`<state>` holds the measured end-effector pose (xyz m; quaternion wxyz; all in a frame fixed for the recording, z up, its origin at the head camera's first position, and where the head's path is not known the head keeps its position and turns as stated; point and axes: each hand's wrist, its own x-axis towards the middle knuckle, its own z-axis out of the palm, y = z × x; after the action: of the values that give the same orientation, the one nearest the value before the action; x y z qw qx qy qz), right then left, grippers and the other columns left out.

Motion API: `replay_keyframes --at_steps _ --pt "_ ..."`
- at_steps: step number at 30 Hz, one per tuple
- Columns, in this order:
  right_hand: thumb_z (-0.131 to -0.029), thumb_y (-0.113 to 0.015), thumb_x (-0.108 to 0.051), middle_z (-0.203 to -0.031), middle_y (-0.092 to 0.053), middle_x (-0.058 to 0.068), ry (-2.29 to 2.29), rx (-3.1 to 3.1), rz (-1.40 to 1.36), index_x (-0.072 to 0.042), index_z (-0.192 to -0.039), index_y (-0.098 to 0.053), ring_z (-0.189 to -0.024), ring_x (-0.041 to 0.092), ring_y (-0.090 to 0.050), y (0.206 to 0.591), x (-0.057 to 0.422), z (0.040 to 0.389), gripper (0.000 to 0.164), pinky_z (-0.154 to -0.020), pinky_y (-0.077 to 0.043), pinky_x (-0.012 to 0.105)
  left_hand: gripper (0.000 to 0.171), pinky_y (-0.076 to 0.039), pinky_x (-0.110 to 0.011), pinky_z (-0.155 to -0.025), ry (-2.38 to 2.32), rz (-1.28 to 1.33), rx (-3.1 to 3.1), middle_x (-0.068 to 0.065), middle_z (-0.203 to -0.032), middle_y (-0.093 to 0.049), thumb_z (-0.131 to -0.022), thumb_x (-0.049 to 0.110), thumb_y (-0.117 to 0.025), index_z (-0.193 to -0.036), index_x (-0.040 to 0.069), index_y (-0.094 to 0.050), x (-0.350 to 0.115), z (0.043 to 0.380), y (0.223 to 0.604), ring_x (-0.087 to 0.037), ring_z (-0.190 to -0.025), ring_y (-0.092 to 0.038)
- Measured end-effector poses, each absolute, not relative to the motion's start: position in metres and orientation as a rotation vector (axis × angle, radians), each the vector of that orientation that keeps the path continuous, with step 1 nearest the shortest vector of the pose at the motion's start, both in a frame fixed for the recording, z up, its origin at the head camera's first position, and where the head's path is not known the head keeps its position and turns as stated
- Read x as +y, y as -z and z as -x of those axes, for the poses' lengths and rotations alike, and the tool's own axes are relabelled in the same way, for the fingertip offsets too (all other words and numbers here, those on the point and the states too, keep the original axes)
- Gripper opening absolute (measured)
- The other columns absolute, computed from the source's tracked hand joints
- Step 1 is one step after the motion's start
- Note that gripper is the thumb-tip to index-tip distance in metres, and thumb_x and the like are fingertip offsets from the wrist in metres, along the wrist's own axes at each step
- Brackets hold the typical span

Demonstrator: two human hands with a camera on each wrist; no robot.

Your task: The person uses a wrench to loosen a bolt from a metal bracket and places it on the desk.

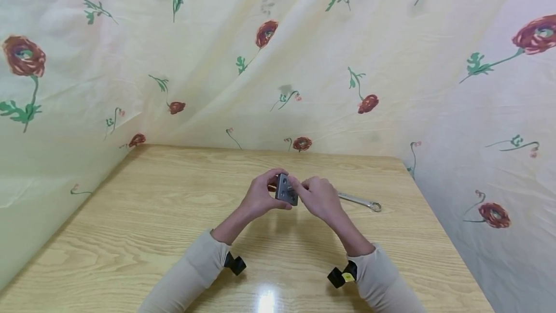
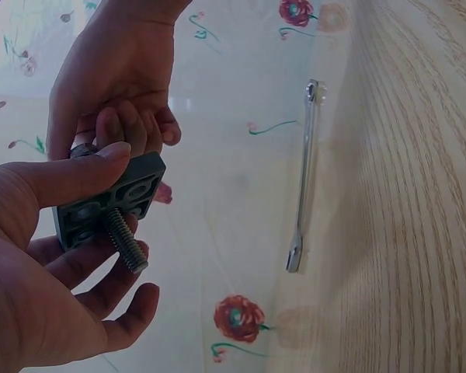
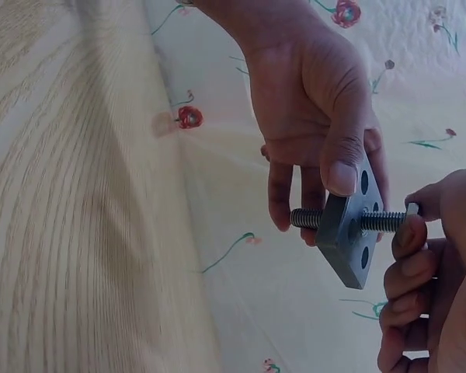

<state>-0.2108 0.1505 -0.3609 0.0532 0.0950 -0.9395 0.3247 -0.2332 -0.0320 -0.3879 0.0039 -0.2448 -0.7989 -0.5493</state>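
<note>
A grey square metal plate with several round holes is held up above the table by my left hand, thumb on one edge and fingers on the opposite one. Through the plate runs a threaded bolt, its thread showing on both sides. In the left wrist view, the bolt's free end sticks out past the recessed face. My right hand pinches the other end of the bolt between thumb and index finger, partly hiding its head. The right hand's remaining fingers are curled.
A silver combination wrench lies on the wooden table, to the right of and beyond my right hand. Flower-patterned cloth hangs behind the table and along its sides.
</note>
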Motion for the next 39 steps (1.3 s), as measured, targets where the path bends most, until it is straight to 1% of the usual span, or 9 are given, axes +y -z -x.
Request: replay_keyframes --at_steps 5,9,14,18,23,29,34,36,39 --pt "-0.099 -0.060 -0.039 -0.053 -0.038 -0.005 -0.987 -2.775 -0.365 -0.013 -0.060 -0.052 -0.047 0.011 -0.034 0.3601 0.1511 0.2103 0.047 -0.047 -0.025 0.023 0.069 -0.054 -0.051 -0.091 1.731 0.757 -2.501 -0.016 -0.117 -0.074 -0.068 0.003 -0.090 -0.130 0.011 -0.059 -0.0321 0.2332 0.3871 -0.025 -0.099 -0.066" --pt "-0.094 -0.065 -0.033 -0.059 -0.046 -0.003 -0.955 -2.744 -0.388 -0.012 -0.069 -0.059 -0.054 0.012 -0.039 0.3588 0.1516 0.2094 0.034 -0.051 -0.029 0.024 0.070 -0.054 -0.051 -0.090 1.733 0.755 -2.506 -0.015 -0.118 -0.074 -0.068 0.004 -0.090 -0.130 0.011 -0.059 -0.0320 0.2336 0.3869 -0.023 -0.098 -0.065" --pt "-0.086 -0.071 -0.025 -0.065 -0.048 -0.001 -0.918 -2.685 -0.430 -0.012 -0.079 -0.066 -0.062 0.014 -0.040 0.3581 0.1524 0.2092 0.016 -0.058 -0.030 0.026 0.070 -0.053 -0.054 -0.090 1.739 0.755 -2.505 -0.016 -0.117 -0.073 -0.068 0.004 -0.090 -0.131 0.010 -0.059 -0.0322 0.2337 0.3866 -0.023 -0.095 -0.064" --pt "-0.078 -0.074 -0.018 -0.064 -0.048 -0.002 -0.876 -2.582 -0.501 -0.012 -0.081 -0.073 -0.066 0.015 -0.041 0.3581 0.1533 0.2096 0.008 -0.063 -0.031 0.028 0.070 -0.054 -0.051 -0.089 1.733 0.748 -2.511 -0.015 -0.116 -0.074 -0.068 0.005 -0.090 -0.130 0.011 -0.059 -0.0324 0.2336 0.3862 -0.022 -0.095 -0.064" --pt "-0.071 -0.075 -0.010 -0.063 -0.052 -0.002 -0.890 -2.476 -0.555 -0.011 -0.086 -0.080 -0.067 0.014 -0.042 0.3598 0.1532 0.2110 0.015 -0.064 -0.032 0.027 0.070 -0.054 -0.050 -0.090 1.741 0.734 -2.509 -0.015 -0.117 -0.074 -0.068 0.005 -0.090 -0.130 0.011 -0.059 -0.0328 0.2334 0.3860 -0.023 -0.097 -0.065" --pt "-0.071 -0.071 0.005 -0.066 -0.055 0.002 -1.002 -2.378 -0.609 -0.009 -0.083 -0.080 -0.069 0.021 -0.047 0.3631 0.1504 0.2108 0.020 -0.065 -0.034 0.027 0.070 -0.053 -0.053 -0.091 1.759 0.733 -2.503 -0.016 -0.119 -0.073 -0.068 0.004 -0.090 -0.130 0.011 -0.059 -0.0330 0.2330 0.3859 -0.024 -0.098 -0.065" --pt "-0.069 -0.068 0.016 -0.070 -0.056 0.002 -0.992 -2.368 -0.651 -0.009 -0.081 -0.080 -0.074 0.017 -0.047 0.3637 0.1503 0.2102 0.030 -0.069 -0.037 0.027 0.070 -0.055 -0.042 -0.087 1.742 0.733 -2.512 -0.015 -0.118 -0.073 -0.069 0.004 -0.090 -0.131 0.011 -0.059 -0.0331 0.2329 0.3856 -0.023 -0.096 -0.065" --pt "-0.067 -0.067 0.017 -0.075 -0.057 0.003 -0.997 -2.389 -0.676 -0.009 -0.089 -0.079 -0.079 0.016 -0.047 0.3625 0.1512 0.2099 0.035 -0.071 -0.038 0.029 0.070 -0.055 -0.042 -0.087 1.731 0.736 -2.514 -0.015 -0.116 -0.074 -0.068 0.003 -0.090 -0.131 0.011 -0.059 -0.0331 0.2328 0.3856 -0.023 -0.096 -0.065" --pt "-0.070 -0.068 0.006 -0.085 -0.057 0.008 -1.013 -2.457 -0.661 -0.008 -0.107 -0.073 -0.087 0.022 -0.049 0.3603 0.1525 0.2098 0.040 -0.075 -0.039 0.033 0.071 -0.055 -0.049 -0.089 1.723 0.744 -2.509 -0.016 -0.114 -0.074 -0.068 0.003 -0.090 -0.131 0.010 -0.059 -0.0329 0.2324 0.3858 -0.025 -0.097 -0.066"
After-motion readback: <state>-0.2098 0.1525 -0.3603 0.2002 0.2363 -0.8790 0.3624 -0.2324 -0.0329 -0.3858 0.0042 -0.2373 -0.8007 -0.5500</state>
